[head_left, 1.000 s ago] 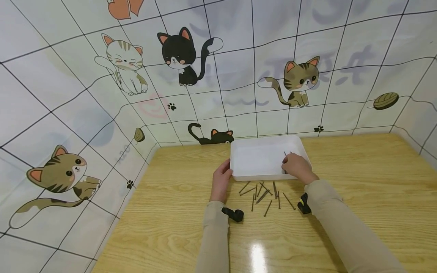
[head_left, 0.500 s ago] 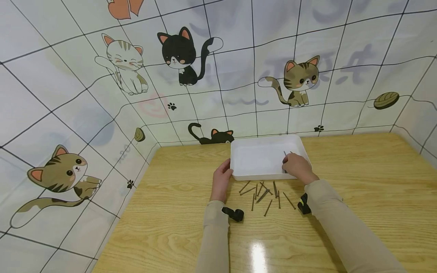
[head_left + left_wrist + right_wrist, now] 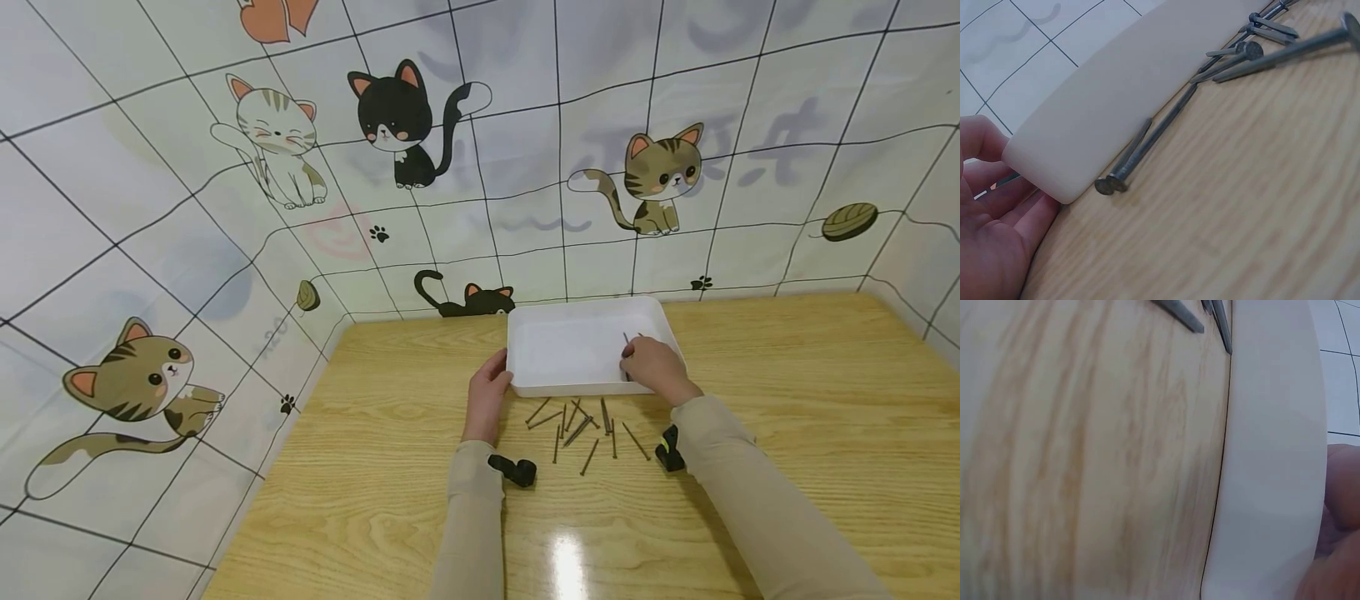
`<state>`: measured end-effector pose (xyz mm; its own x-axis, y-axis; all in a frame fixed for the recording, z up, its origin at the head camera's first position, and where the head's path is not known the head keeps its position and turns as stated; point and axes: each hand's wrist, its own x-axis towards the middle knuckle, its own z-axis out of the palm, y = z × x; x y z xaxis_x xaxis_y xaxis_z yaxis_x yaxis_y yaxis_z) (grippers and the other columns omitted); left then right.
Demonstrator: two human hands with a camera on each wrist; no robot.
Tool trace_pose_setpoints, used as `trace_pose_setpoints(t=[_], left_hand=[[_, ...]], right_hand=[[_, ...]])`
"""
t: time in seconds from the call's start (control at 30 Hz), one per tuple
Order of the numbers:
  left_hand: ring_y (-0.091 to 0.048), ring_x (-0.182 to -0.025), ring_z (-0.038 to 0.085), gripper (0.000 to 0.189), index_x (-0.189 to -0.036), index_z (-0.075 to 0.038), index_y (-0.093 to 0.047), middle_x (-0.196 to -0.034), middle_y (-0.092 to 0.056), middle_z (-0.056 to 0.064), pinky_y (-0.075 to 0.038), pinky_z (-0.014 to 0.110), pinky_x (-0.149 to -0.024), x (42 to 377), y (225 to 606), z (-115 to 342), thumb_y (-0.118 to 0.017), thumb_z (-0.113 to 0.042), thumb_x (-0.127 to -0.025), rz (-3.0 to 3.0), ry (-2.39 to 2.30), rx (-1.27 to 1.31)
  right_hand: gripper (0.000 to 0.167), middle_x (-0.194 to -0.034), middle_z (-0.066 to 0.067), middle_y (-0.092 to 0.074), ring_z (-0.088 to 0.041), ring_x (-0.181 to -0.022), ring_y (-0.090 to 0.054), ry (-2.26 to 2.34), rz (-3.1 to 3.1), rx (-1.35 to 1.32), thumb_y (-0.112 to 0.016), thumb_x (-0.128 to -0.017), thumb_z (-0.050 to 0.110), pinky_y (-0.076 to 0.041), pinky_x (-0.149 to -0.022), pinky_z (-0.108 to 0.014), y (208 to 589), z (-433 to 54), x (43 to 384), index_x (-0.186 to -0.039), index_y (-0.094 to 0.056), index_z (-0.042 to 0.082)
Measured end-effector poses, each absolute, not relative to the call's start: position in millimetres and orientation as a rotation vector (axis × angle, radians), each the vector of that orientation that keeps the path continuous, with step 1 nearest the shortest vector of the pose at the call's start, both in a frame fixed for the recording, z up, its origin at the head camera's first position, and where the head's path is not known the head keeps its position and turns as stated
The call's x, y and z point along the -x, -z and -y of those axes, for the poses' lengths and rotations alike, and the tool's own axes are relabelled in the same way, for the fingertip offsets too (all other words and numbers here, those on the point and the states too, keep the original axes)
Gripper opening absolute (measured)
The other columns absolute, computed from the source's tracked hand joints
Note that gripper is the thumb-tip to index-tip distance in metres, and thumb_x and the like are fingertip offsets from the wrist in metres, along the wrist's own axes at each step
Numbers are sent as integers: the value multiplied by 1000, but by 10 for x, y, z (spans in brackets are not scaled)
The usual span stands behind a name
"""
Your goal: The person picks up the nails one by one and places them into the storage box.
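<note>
A shallow white tray (image 3: 570, 390) stands on the table near the back wall. At its left front corner, my left hand (image 3: 489, 400) grips the tray; in the left wrist view the thumb is at the rim and the fingers lie against the outer wall. My right hand (image 3: 652, 367) reaches over the front wall into the tray's right end, fingers curled, and pinches a thin nail (image 3: 626, 337). Much of that nail is hidden by the fingers. In the right wrist view, the tray wall (image 3: 1272, 456) hides most of the hand.
Several loose nails (image 3: 577, 429) lie scattered on the wood-grain table (image 3: 390, 467) in front of the tray. Two nails (image 3: 1147, 150) lie close along the tray's front wall. A wall covering with cat drawings (image 3: 525, 167) rises behind the table and at its left.
</note>
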<state>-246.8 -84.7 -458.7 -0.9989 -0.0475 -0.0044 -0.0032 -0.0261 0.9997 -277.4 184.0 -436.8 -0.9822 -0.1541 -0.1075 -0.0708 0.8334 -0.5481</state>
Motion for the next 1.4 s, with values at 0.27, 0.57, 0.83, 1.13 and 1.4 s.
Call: trace_pose_setpoints(t=[0.27,0.57,0.83,1.13,1.4], left_hand=[[-40,-121,23,47,-131,-3,-44,-131,-46,12,-34,35,-96,2460,4588,842,-48,-1,-84,2171,2225,-48],[-39,-122,25,48,-132,-2,-42,-132,-44,13,-35,35,-95,2458,4600,847,-46,-1,-84,2180,2232,-37],[-39,-122,25,47,-132,-2,-42,-132,-44,13,-35,35,-95,2444,4599,846,-45,-1,-85,2164,2235,-26],[-40,-121,23,47,-132,-5,-44,-132,-45,11,-35,36,-95,2541,4752,880,-47,-2,-85,2153,2246,-23],[-44,-117,16,47,-130,-11,-48,-128,-49,5,-36,33,-94,2609,4872,868,-49,-4,-84,2138,2222,-56]], right_hand=[[33,-104,-20,-58,-28,-81,-56,923,-2851,148,-44,-88,20,-44,-62,-37,4354,-1850,2736,-106,-58,-3],[28,-105,-17,-58,-26,-85,-54,1095,-2873,187,-47,-90,20,-43,-67,-38,4386,-1853,2691,-107,-59,2],[27,-102,-15,-59,-21,-70,-56,1150,-2891,287,-46,-92,20,-44,-62,-35,4358,-1869,2641,-109,-59,2],[28,-98,-12,-60,-20,-74,-56,1166,-2903,326,-46,-92,21,-44,-61,-34,4298,-1899,2547,-109,-59,3],[27,-98,-11,-62,-23,-81,-56,1132,-2965,331,-46,-91,21,-44,-62,-35,4257,-1884,2430,-106,-61,3]])
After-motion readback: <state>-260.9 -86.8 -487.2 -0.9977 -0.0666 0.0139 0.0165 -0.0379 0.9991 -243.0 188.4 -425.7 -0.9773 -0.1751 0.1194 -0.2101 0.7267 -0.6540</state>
